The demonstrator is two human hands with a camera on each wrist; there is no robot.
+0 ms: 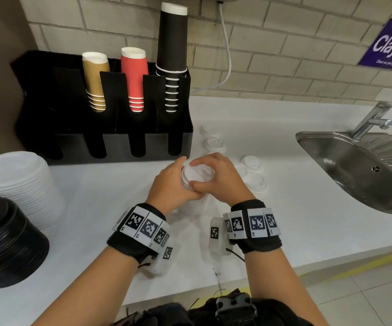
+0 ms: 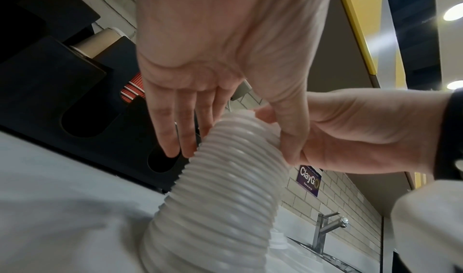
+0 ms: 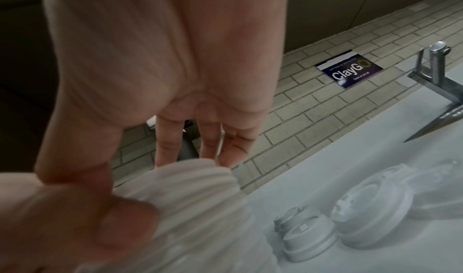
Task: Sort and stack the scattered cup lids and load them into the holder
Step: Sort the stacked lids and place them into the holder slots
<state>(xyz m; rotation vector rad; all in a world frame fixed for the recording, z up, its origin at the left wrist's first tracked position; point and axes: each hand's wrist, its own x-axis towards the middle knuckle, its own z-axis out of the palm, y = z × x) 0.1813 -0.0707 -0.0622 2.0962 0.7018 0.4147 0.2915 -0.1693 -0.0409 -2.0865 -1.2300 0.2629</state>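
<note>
both hands are on one tall column of small white lids [image 1: 196, 182] that stands on the worktop [image 1: 284, 208] just in front of the black holder [image 1: 162, 142]. the left hand [image 1: 171, 182] wraps its side, thumb on one flank and fingers [image 2: 172, 134] laid long down the other, as the left wrist view shows against the ribbed stack. the right hand [image 1: 221, 177] cups the top, its thumb and fingers [image 3: 165, 142] curled over the uppermost lid. so both are holding the stack, neither spread free. the step in hand looks like squaring and pressing the stack so the lids nest evenly; loading has not begun, as the front slots of the holder show dark, with nothing pale visible in them. several loose lids [image 1: 251, 162] lie on the worktop to the right, between the stack and the sink [image 1: 359, 165], two of them near the holder's right end. a larger white lid stack [image 1: 18, 182] and a black lid stack [image 1: 4, 241] sit at far left. the next move probably calls either for gathering those loose lids onto the column or for lifting it whole, gripped low and capped on top so it does not buckle, then tipping it into a front slot. a tall ribbed stack like this may fan apart if squeezed only at the middle.
</note>
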